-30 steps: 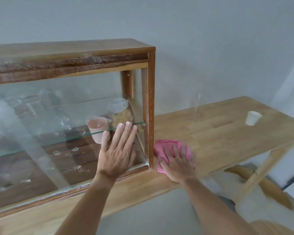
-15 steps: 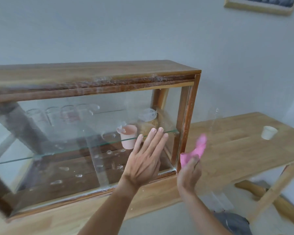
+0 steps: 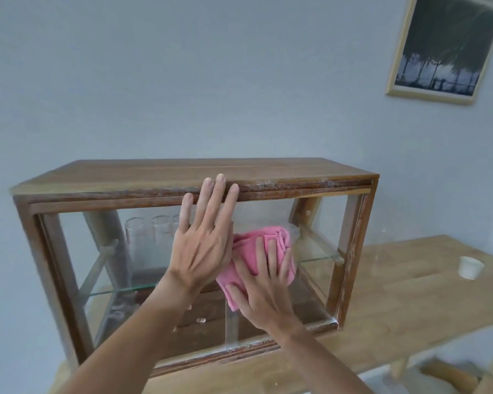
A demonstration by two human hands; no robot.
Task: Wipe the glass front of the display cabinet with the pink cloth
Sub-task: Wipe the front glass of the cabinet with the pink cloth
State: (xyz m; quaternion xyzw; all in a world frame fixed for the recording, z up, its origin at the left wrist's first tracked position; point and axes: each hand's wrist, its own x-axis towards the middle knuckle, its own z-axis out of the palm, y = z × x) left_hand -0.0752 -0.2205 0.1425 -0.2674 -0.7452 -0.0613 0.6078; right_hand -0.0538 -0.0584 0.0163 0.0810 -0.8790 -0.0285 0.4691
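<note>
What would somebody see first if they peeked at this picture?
First, the bright pink cloth, pressed flat against the glass front of the wooden display cabinet by the right hand. Right beside it, the left hand lies spread on the glass, fingertips reaching the top rail. Off to the right, a small white cup sits alone on the wooden table.

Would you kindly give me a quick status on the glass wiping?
Right hand pressing cloth flat on glass. Left hand open, braced beside it. Nothing in the way.
</note>
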